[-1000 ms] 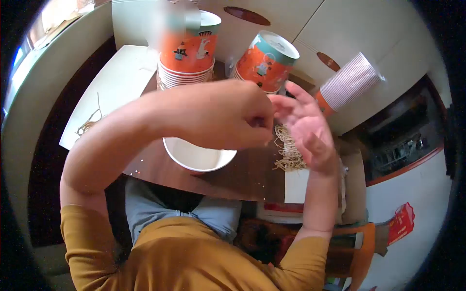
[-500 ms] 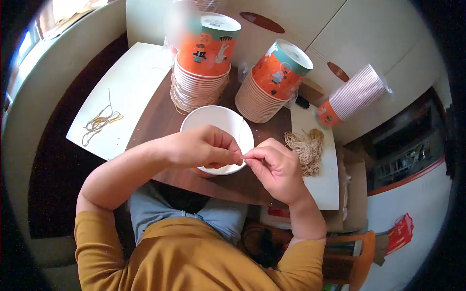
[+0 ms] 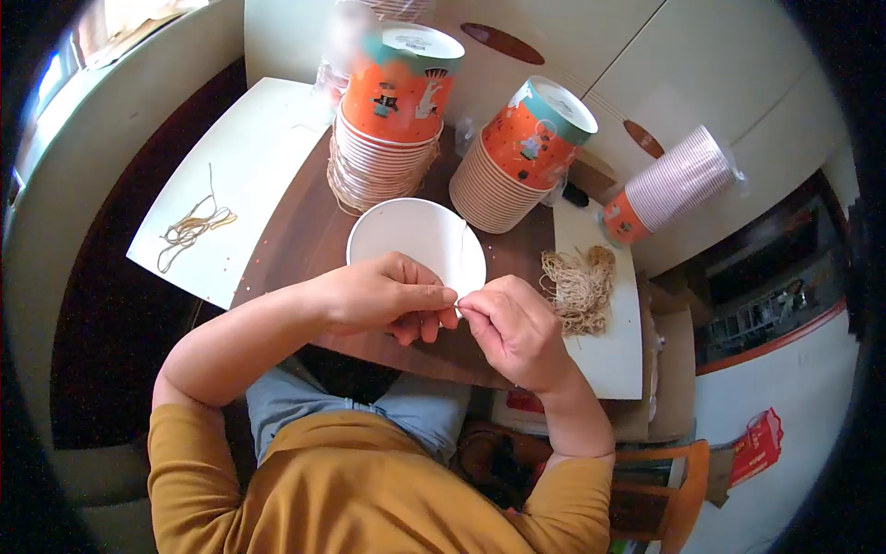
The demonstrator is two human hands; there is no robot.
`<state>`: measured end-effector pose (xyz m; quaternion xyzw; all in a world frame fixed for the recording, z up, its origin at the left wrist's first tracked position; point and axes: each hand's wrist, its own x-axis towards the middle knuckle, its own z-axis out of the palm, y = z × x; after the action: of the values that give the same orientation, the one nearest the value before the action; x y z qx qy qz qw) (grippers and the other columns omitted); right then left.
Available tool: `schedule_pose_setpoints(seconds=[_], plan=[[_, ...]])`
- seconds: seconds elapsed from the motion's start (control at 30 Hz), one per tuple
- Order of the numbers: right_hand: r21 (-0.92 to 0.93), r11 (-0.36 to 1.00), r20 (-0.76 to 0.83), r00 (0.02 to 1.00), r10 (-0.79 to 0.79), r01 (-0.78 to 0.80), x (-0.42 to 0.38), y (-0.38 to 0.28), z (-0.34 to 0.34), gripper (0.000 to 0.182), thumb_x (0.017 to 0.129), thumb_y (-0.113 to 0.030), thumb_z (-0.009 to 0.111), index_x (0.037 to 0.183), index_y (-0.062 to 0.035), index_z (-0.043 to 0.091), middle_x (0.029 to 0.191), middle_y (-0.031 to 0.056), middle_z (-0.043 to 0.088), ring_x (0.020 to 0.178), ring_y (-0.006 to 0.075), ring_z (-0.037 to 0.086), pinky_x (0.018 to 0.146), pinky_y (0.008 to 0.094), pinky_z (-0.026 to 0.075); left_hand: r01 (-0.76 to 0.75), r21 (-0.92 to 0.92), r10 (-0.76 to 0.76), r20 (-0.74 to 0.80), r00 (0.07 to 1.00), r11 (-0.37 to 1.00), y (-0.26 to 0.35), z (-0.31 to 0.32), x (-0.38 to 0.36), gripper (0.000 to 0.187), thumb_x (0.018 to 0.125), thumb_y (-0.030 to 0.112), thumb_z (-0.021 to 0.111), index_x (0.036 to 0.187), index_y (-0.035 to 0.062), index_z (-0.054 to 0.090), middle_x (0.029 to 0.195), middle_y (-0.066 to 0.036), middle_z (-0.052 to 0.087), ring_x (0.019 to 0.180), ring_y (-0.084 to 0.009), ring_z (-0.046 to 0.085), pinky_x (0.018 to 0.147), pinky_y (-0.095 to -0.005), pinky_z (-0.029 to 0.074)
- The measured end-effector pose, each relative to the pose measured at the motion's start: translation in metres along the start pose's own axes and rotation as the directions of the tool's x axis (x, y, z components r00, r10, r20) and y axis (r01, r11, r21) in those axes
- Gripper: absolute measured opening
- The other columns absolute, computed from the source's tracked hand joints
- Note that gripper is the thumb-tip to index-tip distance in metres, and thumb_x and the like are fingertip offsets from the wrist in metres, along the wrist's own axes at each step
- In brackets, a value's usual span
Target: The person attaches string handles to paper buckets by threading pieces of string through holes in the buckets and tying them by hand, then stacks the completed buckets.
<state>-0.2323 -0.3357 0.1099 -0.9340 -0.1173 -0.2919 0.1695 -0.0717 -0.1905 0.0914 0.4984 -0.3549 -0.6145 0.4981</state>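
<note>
string bundle [image 3: 583, 294] r of bowl [image 3: 406, 235]

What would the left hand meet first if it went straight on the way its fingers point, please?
The left hand would most likely meet the right hand, whose fingertips face its own at a thin strand; whether they already touch is unclear.

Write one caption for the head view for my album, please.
Bare left hand and right hand pinch a thin strand near a round white bowl and a tangled beige string bundle.
</note>
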Motion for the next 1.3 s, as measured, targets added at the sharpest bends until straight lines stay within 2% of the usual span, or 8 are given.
schedule_pose_setpoints(seconds=[0.37,0.57,0.8,0.9,0.97,1.03,1.2,1.3], plan=[[0.152,0.985,0.012,0.997,0.081,-0.082,-0.002,-0.003,0.008,0.020,0.073,0.002,0.070,0.089,-0.0044,0.060,0.076,0.0102,0.056,0.065,0.0279,0.059,0.058,0.0368,0.050,-0.124,0.082,0.136,-0.161,0.978,0.989,-0.010,0.007,-0.008,0.015,0.086,0.014,0.067,0.087,-0.0005,0.069,0.074,-0.001,0.065,0.064,-0.0075,0.056,0.059,-0.0226,0.047],[0.205,0.973,0.079,0.993,0.087,-0.102,0.006,-0.020,0.001,0.018,0.071,0.002,0.071,0.084,-0.0050,0.062,0.071,0.0094,0.056,0.062,0.0276,0.060,0.056,0.0361,0.050,-0.221,0.378,0.325,-0.237,0.916,0.899,-0.007,0.023,-0.033,0.012,0.080,0.011,0.070,0.080,-0.0010,0.070,0.072,-0.005,0.066,0.064,-0.0101,0.060,0.061,-0.0271,0.050],[0.174,0.982,0.172,0.984,0.048,-0.078,0.027,-0.008,0.008,0.014,0.073,-0.003,0.070,0.084,-0.0049,0.062,0.072,0.0115,0.057,0.062,0.0286,0.060,0.057,0.0382,0.050,-0.294,0.788,0.644,-0.164,0.747,0.541,-0.008,0.009,-0.037,0.013,0.074,0.010,0.075,0.084,0.0047,0.069,0.075,-0.007,0.064,0.065,-0.0163,0.061,0.058,-0.0286,0.048],[0.239,0.918,0.169,0.945,0.281,-0.315,0.049,0.014,0.025,0.005,0.078,-0.007,0.067,0.080,-0.0030,0.066,0.072,0.0107,0.062,0.061,0.0198,0.061,0.059,0.0321,0.049,-0.118,0.890,0.722,-0.273,0.636,0.441,-0.001,-0.039,-0.018,0.031,0.072,0.019,0.077,0.098,0.0045,0.066,0.090,-0.010,0.061,0.071,-0.0198,0.059,0.062,-0.0314,0.048],[0.345,0.799,0.213,0.870,0.444,-0.492,0.055,0.037,0.050,0.008,0.081,-0.010,0.066,0.080,-0.0017,0.067,0.073,0.0064,0.065,0.064,0.0120,0.059,0.060,0.0279,0.048,-0.006,0.844,0.680,-0.427,0.596,0.536,-0.006,-0.080,0.003,0.039,0.076,0.019,0.071,0.109,-0.0017,0.063,0.087,-0.010,0.061,0.073,-0.0174,0.059,0.067,-0.0310,0.050],[0.446,0.620,0.314,0.761,0.567,-0.646,0.056,0.057,0.076,0.012,0.084,-0.014,0.067,0.082,-0.0015,0.068,0.076,0.0005,0.066,0.069,0.0054,0.056,0.061,0.0242,0.046,-0.039,0.699,0.503,-0.474,0.723,0.714,-0.023,-0.095,0.012,0.039,0.079,0.014,0.066,0.113,-0.0049,0.060,0.090,-0.011,0.064,0.075,-0.0141,0.059,0.069,-0.0284,0.050],[0.397,0.514,0.387,0.647,0.657,-0.760,0.049,0.060,0.098,0.015,0.082,-0.013,0.064,0.080,0.0005,0.069,0.070,0.0054,0.068,0.064,0.0092,0.060,0.061,0.0279,0.049,-0.095,0.563,0.433,-0.505,0.747,0.821,-0.056,-0.049,-0.002,0.043,0.084,0.008,0.062,0.124,-0.0039,0.051,0.100,-0.009,0.064,0.090,-0.0117,0.061,0.075,-0.0276,0.052],[0.371,0.517,0.414,0.636,0.651,-0.771,0.037,0.053,0.097,0.015,0.082,-0.014,0.063,0.080,0.0004,0.068,0.071,0.0076,0.068,0.064,0.0124,0.063,0.061,0.0295,0.050,-0.226,0.218,0.310,-0.529,0.790,0.949,-0.058,-0.023,-0.014,0.040,0.091,0.014,0.061,0.126,-0.0025,0.051,0.098,-0.007,0.064,0.084,-0.0105,0.062,0.069,-0.0255,0.052]])
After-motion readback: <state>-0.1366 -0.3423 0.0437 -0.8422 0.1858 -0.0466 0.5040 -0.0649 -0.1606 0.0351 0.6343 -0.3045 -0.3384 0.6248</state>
